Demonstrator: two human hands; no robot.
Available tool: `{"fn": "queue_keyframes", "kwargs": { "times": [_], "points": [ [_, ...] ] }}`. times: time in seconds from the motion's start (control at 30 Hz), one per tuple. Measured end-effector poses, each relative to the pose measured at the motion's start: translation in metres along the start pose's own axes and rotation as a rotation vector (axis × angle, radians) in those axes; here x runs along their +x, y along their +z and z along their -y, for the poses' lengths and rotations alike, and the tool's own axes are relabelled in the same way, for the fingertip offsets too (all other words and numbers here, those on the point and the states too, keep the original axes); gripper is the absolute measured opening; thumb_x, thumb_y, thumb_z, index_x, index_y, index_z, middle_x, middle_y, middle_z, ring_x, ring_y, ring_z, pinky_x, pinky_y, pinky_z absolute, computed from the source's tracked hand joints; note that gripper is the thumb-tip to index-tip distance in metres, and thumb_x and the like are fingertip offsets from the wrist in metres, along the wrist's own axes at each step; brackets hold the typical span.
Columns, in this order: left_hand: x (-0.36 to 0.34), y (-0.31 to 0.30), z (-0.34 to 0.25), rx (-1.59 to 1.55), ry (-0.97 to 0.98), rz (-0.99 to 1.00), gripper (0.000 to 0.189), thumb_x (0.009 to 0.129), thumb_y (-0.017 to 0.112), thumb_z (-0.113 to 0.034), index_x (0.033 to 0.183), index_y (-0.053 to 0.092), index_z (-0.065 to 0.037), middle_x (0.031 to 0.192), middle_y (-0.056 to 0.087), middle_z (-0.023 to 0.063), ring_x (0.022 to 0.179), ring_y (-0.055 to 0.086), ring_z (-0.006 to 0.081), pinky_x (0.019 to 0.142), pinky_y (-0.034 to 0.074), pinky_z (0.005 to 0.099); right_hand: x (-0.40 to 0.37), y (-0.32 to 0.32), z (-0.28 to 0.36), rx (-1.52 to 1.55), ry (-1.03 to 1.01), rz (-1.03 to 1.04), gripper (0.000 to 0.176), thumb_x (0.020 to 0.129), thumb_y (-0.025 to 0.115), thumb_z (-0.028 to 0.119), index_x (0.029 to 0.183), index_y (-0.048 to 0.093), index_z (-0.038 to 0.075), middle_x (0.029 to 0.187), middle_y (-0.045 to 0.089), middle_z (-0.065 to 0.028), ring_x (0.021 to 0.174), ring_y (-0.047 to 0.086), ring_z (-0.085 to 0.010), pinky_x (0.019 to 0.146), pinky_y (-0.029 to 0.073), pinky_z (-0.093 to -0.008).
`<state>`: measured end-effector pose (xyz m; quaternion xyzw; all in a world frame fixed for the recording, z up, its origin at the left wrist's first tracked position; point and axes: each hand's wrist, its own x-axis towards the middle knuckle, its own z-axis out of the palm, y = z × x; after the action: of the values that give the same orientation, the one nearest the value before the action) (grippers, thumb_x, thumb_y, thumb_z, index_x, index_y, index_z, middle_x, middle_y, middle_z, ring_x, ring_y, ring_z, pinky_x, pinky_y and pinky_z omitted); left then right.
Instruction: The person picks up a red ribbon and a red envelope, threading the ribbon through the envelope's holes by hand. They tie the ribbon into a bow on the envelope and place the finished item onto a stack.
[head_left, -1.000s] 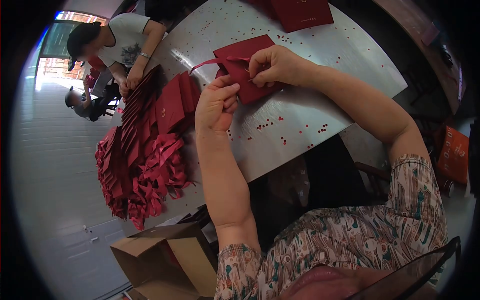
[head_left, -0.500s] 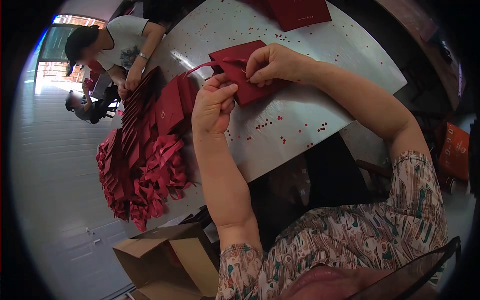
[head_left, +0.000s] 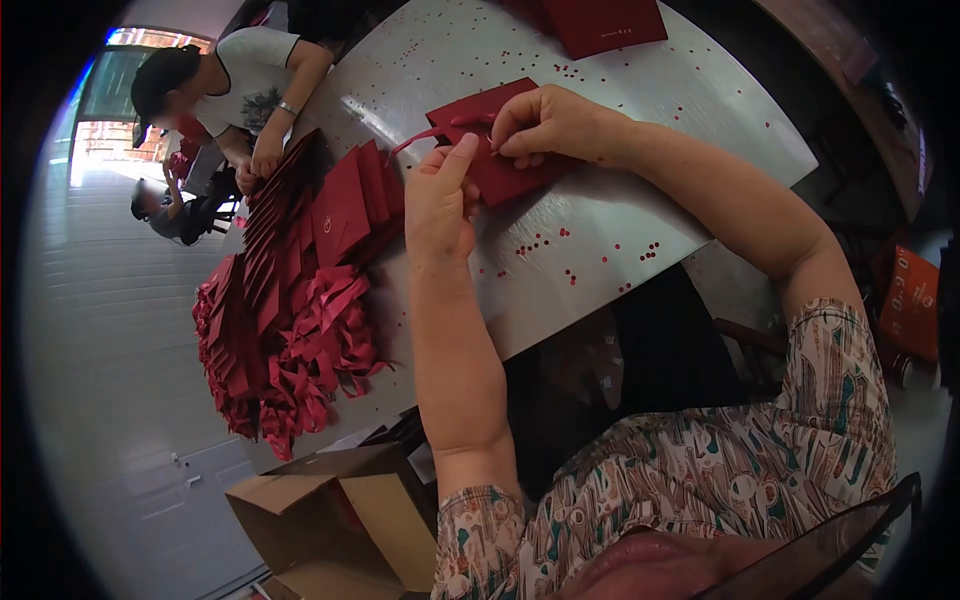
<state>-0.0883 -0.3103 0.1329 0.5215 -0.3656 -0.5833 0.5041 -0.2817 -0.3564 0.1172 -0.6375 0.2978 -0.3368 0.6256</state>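
A dark red paper gift bag [head_left: 522,182] lies on the metal table beneath both hands. A pink-red ribbon [head_left: 420,137] runs over its upper left part and toward my fingers. My right hand [head_left: 560,125] is closed in a pinch at the bag's upper face, by the ribbon; the fingertips hide exactly what is between them. My left hand [head_left: 442,205] is closed at the bag's left edge, its thumb raised against the bag near the right fingertips and the other fingers curled, partly hidden.
Left of my hands stand several red bags [head_left: 345,215], beside a long row with bunched ribbons [head_left: 320,330]. Red dots are scattered over the table [head_left: 640,120]. More red bags [head_left: 605,25] lie at the back. A co-worker [head_left: 250,90] handles the row; an open carton [head_left: 330,520] stands below.
My left hand has shifted a little right, and its thumb now points up along the bag toward my right fingers. The right hand keeps its pinch in nearly the same place.
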Motion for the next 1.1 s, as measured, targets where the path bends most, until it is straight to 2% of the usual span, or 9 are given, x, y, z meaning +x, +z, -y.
{"fn": "queue_keyframes", "kwargs": {
  "times": [0.2,0.33,0.43,0.5,0.63,0.7,0.87,0.97,1.1],
  "points": [
    [-0.005,-0.006,-0.005,0.027,-0.012,0.108,0.024,0.077,0.067,0.000,0.100,0.061,-0.004,0.079,0.064,0.0011,0.063,0.059,0.0097,0.052,0.045,0.0226,0.000,0.000,-0.001,-0.118,-0.072,-0.008,0.008,0.087,0.065,0.009,0.093,0.067,0.004,0.083,0.066,-0.0006,0.071,0.061,-0.0076,0.065,0.050,-0.0197],
    [-0.003,-0.006,0.000,0.085,0.025,0.079,0.028,0.075,0.067,0.002,0.103,0.062,-0.003,0.081,0.065,0.0029,0.064,0.059,0.0112,0.055,0.046,0.0232,-0.001,0.003,-0.001,-0.223,-0.147,-0.008,0.008,0.084,0.066,0.007,0.091,0.066,0.002,0.082,0.067,-0.0026,0.072,0.061,-0.0097,0.066,0.049,-0.0219],
    [-0.002,-0.004,-0.001,0.126,0.048,0.051,0.027,0.074,0.068,0.002,0.100,0.063,-0.002,0.082,0.066,0.0035,0.065,0.060,0.0118,0.056,0.046,0.0232,-0.001,0.005,-0.004,-0.492,-0.351,-0.050,0.008,0.081,0.066,0.006,0.088,0.065,0.002,0.080,0.065,-0.0046,0.074,0.061,-0.0121,0.068,0.048,-0.0254],
    [-0.003,-0.002,0.000,0.157,0.082,0.030,0.024,0.074,0.068,0.002,0.097,0.064,-0.001,0.082,0.066,0.0041,0.067,0.060,0.0111,0.057,0.046,0.0233,-0.002,0.009,-0.004,-0.548,-0.405,-0.116,0.010,0.078,0.064,0.006,0.087,0.065,0.001,0.074,0.063,-0.0098,0.067,0.059,-0.0171,0.064,0.047,-0.0304],
    [-0.003,0.002,0.006,0.202,0.155,0.012,0.025,0.077,0.066,0.006,0.101,0.062,0.002,0.087,0.067,0.0086,0.071,0.065,0.0158,0.057,0.053,0.0256,-0.005,0.016,-0.001,-0.627,-0.410,-0.174,0.008,0.077,0.062,0.005,0.083,0.063,0.000,0.074,0.063,-0.0125,0.068,0.061,-0.0243,0.066,0.048,-0.0332],
    [-0.001,0.004,0.008,0.217,0.184,0.037,0.024,0.077,0.064,0.006,0.101,0.063,0.004,0.087,0.067,0.0101,0.070,0.066,0.0168,0.060,0.054,0.0270,-0.005,0.021,-0.002,-0.789,-0.537,-0.206,0.005,0.078,0.060,0.004,0.082,0.061,0.001,0.078,0.063,-0.0141,0.075,0.062,-0.0316,0.068,0.049,-0.0380],
    [0.010,0.001,0.027,0.280,0.250,0.031,0.025,0.075,0.062,0.006,0.100,0.065,0.002,0.082,0.067,0.0060,0.066,0.063,0.0136,0.057,0.049,0.0229,-0.003,0.031,-0.010,-1.011,-0.519,-0.193,0.005,0.080,0.056,0.003,0.083,0.060,0.003,0.088,0.058,-0.0147,0.081,0.060,-0.0346,0.071,0.050,-0.0414],
    [0.002,0.000,0.012,0.218,0.237,0.025,0.024,0.074,0.062,0.004,0.098,0.065,0.001,0.075,0.063,0.0025,0.063,0.059,0.0109,0.054,0.049,0.0236,0.005,0.031,-0.009,-0.865,-0.565,-0.196,0.009,0.079,0.058,0.002,0.086,0.063,0.004,0.088,0.059,-0.0140,0.081,0.060,-0.0334,0.071,0.049,-0.0404],
    [0.000,0.007,0.015,0.124,0.229,-0.011,0.027,0.073,0.064,0.004,0.100,0.066,-0.001,0.083,0.066,0.0046,0.065,0.061,0.0124,0.055,0.047,0.0225,-0.001,0.026,-0.005,-0.784,-0.607,-0.285,0.018,0.077,0.062,0.001,0.093,0.067,0.007,0.086,0.063,-0.0109,0.085,0.061,-0.0307,0.078,0.047,-0.0401]
  ]
}}
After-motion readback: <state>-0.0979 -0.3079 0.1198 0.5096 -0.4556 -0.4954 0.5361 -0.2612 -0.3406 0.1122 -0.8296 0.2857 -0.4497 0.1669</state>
